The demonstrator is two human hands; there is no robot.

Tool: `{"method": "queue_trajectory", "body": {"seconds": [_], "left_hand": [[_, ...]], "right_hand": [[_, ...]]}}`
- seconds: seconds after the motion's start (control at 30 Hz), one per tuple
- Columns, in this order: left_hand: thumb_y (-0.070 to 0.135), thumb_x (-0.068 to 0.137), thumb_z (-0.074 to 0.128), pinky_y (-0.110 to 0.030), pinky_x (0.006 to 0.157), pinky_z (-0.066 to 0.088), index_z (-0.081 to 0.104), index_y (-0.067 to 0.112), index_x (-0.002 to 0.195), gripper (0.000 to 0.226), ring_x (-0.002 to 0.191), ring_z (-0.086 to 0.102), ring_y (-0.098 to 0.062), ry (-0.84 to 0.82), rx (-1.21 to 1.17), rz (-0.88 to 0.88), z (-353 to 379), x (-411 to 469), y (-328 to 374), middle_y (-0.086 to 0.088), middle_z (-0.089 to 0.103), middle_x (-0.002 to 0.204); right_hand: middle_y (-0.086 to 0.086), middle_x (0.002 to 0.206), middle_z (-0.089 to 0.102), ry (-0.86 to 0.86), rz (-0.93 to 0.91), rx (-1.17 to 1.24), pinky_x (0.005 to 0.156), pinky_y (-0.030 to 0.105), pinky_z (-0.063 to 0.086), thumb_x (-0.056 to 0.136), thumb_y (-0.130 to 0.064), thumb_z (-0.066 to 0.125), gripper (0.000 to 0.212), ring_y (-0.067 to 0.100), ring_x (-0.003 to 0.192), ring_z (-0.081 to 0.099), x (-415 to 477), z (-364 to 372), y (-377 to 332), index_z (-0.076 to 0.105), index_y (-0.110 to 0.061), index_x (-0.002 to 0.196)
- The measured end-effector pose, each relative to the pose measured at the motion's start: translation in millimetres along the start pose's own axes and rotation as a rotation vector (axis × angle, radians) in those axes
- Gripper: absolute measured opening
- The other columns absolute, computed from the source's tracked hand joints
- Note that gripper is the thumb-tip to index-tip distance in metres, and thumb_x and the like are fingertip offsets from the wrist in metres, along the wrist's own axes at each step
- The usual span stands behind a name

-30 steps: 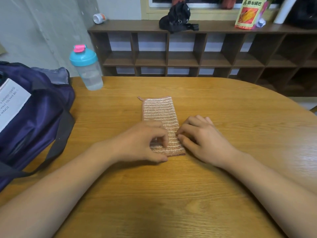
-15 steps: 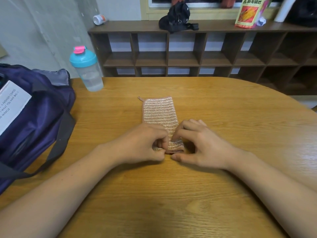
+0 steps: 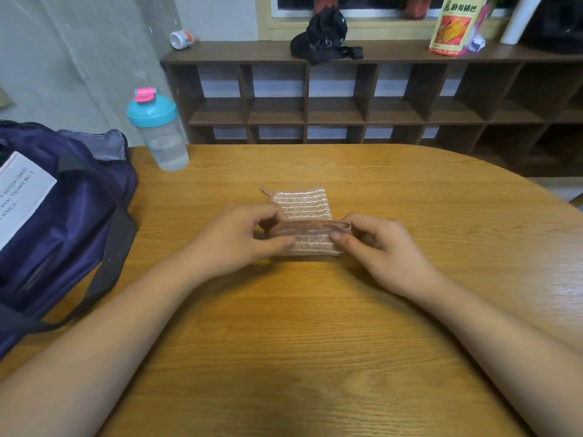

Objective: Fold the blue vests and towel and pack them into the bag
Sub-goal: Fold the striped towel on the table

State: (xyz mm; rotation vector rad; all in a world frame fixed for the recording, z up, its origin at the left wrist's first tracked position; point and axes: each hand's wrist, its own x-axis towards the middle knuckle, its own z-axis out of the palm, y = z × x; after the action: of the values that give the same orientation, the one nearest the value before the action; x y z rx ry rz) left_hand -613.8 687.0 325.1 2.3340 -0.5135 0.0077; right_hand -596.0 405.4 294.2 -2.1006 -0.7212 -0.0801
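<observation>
Honey-coloured wood with a fine straight grain makes up the surface (image 3: 315,342), whose far edge curves round toward the right of the frame. Behind it, across the top of the frame, stands a low dark-brown shelf (image 3: 347,99) of square open compartments under a window sill. On top of the shelf lie a small white jar (image 3: 181,39) on its side at the left, a crumpled black pouch (image 3: 325,36) in the middle and an orange snack packet (image 3: 451,26) at the right. A clear plastic bottle (image 3: 157,130) with a turquoise lid and pink cap stands upright on the surface at upper left. Just beside it, at the left edge, slumps the soft dark-blue bag (image 3: 63,222), with a white printed label and a broad dark strap (image 3: 110,257) trailing onto the wood.

At the centre lies the towel (image 3: 303,206), a small nubbly cloth in pinkish tan with pale stripes and a little loop at its far left corner. Its far half lies flat; its near end is raised off the surface and bent over, the top of the bend blurred.

Both forearms reach in from the bottom corners. The left hand (image 3: 233,241) pinches the raised end at its left side, thumb on the striped face, fingers curled behind. The right hand (image 3: 388,253) pinches the right side the same way.
</observation>
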Motion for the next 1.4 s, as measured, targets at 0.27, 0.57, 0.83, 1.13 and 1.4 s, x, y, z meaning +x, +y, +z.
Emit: {"method": "queue_trajectory", "body": {"seconds": [0.27, 0.57, 0.83, 1.13, 1.4], "left_hand": [[0.03, 0.102, 0.069, -0.033, 0.09, 0.055, 0.076, 0.016, 0.11, 0.018, 0.091, 0.075, -0.017, -0.008, -0.359, -0.186, 3.8, 4.7, -11.7, -0.004, 0.081, 0.101], [0.04, 0.098, 0.072, -0.035, 0.082, 0.055, 0.076, 0.027, 0.092, 0.015, 0.085, 0.072, -0.014, 0.136, -0.124, -0.328, 8.5, 19.7, -19.8, 0.008, 0.078, 0.091], [0.044, 0.091, 0.079, -0.028, 0.077, 0.049, 0.073, 0.029, 0.088, 0.016, 0.092, 0.061, -0.005, 0.13, 0.154, -0.288, -4.0, 56.2, -32.0, 0.013, 0.067, 0.098], [0.031, 0.089, 0.082, -0.035, 0.079, 0.054, 0.073, 0.024, 0.083, 0.013, 0.087, 0.067, -0.008, 0.221, 0.018, -0.365, -1.7, 64.1, -46.6, 0.011, 0.074, 0.085], [0.028, 0.086, 0.084, -0.043, 0.083, 0.06, 0.073, 0.025, 0.085, 0.012, 0.084, 0.07, -0.013, 0.307, -0.002, -0.403, 2.0, 64.4, -50.3, 0.006, 0.075, 0.086]], "right_hand": [[0.014, 0.076, 0.059, 0.015, 0.066, 0.143, 0.067, 0.038, 0.041, 0.106, -0.033, 0.064, 0.028, 0.014, 0.07, 0.05, 4.2, -2.3, -4.3, 0.063, -0.015, 0.084], [0.005, 0.077, 0.078, -0.013, 0.311, 0.07, 0.06, 0.042, 0.057, 0.103, -0.036, 0.068, 0.019, 0.021, 0.059, 0.069, 48.0, 2.9, 2.6, 0.069, -0.019, 0.094], [-0.001, 0.079, 0.075, 0.024, 0.411, -0.188, 0.056, 0.031, 0.05, 0.101, -0.046, 0.068, 0.028, 0.017, 0.067, 0.068, 78.7, 12.2, 12.6, 0.065, -0.021, 0.089], [-0.003, 0.083, 0.077, -0.007, 0.414, -0.092, 0.067, 0.032, 0.058, 0.092, -0.026, 0.077, 0.007, 0.013, 0.076, 0.073, 80.6, 5.4, 7.0, 0.071, -0.023, 0.092], [-0.007, 0.083, 0.073, 0.088, 0.329, -0.28, 0.066, 0.031, 0.057, 0.103, -0.04, 0.067, 0.02, 0.009, 0.077, 0.068, 84.4, 20.2, 14.3, 0.067, -0.026, 0.089]]}}
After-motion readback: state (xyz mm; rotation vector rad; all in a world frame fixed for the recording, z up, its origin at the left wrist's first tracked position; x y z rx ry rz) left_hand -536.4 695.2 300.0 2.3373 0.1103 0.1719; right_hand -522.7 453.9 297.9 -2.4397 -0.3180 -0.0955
